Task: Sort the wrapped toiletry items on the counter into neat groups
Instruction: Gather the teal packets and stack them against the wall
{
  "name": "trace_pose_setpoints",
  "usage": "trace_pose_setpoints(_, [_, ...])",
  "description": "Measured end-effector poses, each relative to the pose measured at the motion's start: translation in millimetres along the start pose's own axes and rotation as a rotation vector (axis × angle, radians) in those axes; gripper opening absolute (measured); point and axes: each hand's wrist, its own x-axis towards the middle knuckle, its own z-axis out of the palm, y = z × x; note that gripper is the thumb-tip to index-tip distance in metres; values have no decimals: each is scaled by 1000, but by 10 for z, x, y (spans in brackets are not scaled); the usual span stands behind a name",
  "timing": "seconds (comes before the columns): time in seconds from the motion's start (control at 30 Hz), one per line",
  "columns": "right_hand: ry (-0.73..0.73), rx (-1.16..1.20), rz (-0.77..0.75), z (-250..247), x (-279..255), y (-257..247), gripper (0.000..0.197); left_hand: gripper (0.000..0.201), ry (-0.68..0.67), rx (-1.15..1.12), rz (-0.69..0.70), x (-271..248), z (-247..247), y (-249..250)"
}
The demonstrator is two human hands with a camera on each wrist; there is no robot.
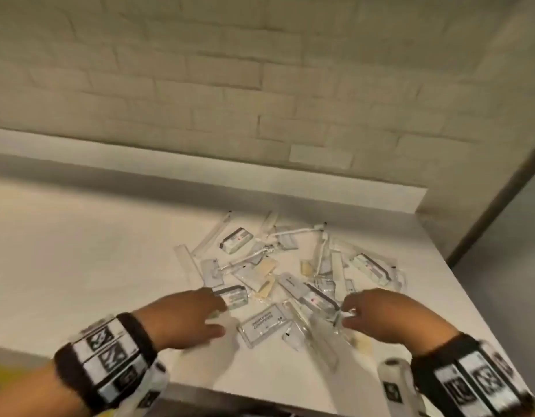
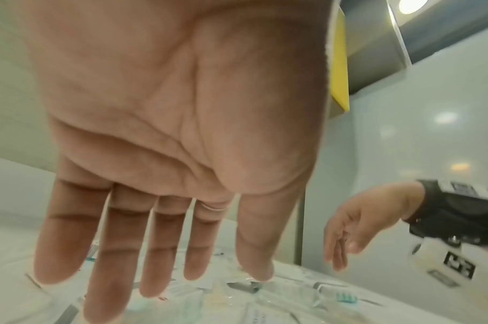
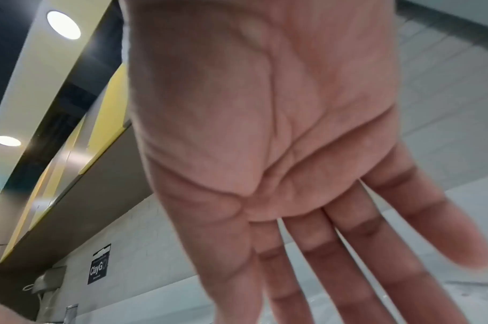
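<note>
A loose heap of wrapped toiletry items (image 1: 290, 266) lies on the white counter (image 1: 94, 260): clear sachets, small printed packets, long thin wrapped sticks and pale yellow pieces. My left hand (image 1: 197, 317) hovers palm down at the heap's near left edge, fingers straight and spread, holding nothing; the left wrist view shows its open palm (image 2: 182, 131) above the packets (image 2: 237, 291). My right hand (image 1: 377, 314) reaches in from the near right, fingers extended over the wrappers. Its palm (image 3: 265, 131) is bare in the right wrist view.
A white brick wall (image 1: 260, 85) rises behind the counter, with a low ledge (image 1: 200, 182) along its base. The counter's right edge (image 1: 458, 284) drops beside a dark frame. The near edge runs below my wrists. Bare counter spreads left of the heap.
</note>
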Motion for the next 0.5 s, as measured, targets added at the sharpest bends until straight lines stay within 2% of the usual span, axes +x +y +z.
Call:
trace_pose_setpoints(0.13, [-47,-51,-9,-151,220,-71,35,55,45,142,-70,354,-80,-1])
trace_pose_setpoints(0.23, [-81,-87,-29,-148,381,-119,34,56,16,178,-99,537,-19,1])
trace_pose_setpoints(0.33, [-50,-22,3,-81,599,-186,32,59,26,226,-121,688,-2,41])
trace_pose_setpoints(0.5, [26,60,-17,63,878,-248,51,53,11,235,-102,877,-37,127])
